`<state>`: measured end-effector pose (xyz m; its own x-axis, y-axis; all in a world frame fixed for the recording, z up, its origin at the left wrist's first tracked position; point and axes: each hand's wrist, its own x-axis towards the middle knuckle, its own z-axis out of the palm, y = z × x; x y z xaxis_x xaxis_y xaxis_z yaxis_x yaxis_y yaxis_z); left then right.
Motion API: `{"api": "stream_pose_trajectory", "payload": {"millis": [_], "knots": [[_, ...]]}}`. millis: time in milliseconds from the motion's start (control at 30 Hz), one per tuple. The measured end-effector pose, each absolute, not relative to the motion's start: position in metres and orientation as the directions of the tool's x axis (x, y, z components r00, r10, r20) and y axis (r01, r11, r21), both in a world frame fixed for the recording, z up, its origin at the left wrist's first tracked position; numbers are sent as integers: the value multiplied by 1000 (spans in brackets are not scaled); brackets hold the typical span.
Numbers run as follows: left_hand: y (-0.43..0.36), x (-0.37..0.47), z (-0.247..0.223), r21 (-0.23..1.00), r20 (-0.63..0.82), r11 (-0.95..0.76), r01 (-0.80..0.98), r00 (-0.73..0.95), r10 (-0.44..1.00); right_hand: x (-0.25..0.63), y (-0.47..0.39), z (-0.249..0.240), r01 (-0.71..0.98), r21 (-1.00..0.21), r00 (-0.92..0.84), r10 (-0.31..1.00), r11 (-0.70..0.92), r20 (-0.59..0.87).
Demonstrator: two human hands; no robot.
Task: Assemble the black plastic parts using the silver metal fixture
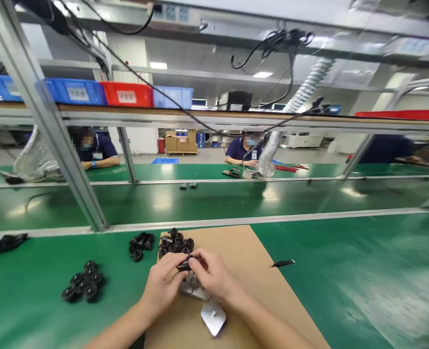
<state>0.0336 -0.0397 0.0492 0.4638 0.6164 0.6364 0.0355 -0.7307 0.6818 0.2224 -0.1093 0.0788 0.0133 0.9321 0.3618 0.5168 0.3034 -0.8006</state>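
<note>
Between my two hands is a small black round part (184, 265), held over the cardboard sheet (246, 257). The fingers of my left hand (165, 281) pinch it from the left. My right hand (214, 276) grips it from the right, its thumb on top; the fingertips partly cover it. Just under my hands sits a metal fixture (196, 292), and in front of it a silver square plate (213, 317) with a small knob. A pile of black round parts (176, 241) lies right behind my hands on the cardboard.
More black parts lie in a cluster (85, 282) and a smaller heap (140, 244) on the green bench (363, 271). A thin black tool (283, 263) rests right of the cardboard. A metal frame post (65, 140) rises at left. Co-workers (244, 149) sit across the bench.
</note>
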Motion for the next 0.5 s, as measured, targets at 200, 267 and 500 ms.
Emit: {"api": "stream_pose_trajectory", "payload": {"millis": [200, 267, 500], "knots": [[-41, 39, 31, 578, 723, -815, 30, 444, 529, 227, -106, 54, 286, -928, -23, 970, 238, 242], [-38, 38, 31, 615, 704, -788, 34, 425, 569, 228, -104, 47, 289, -907, -19, 949, 305, 313], [-42, 33, 38, 841, 491, -540, -2, 420, 763, 232, -97, 43, 473, -636, -176, 772, 610, 610]]}}
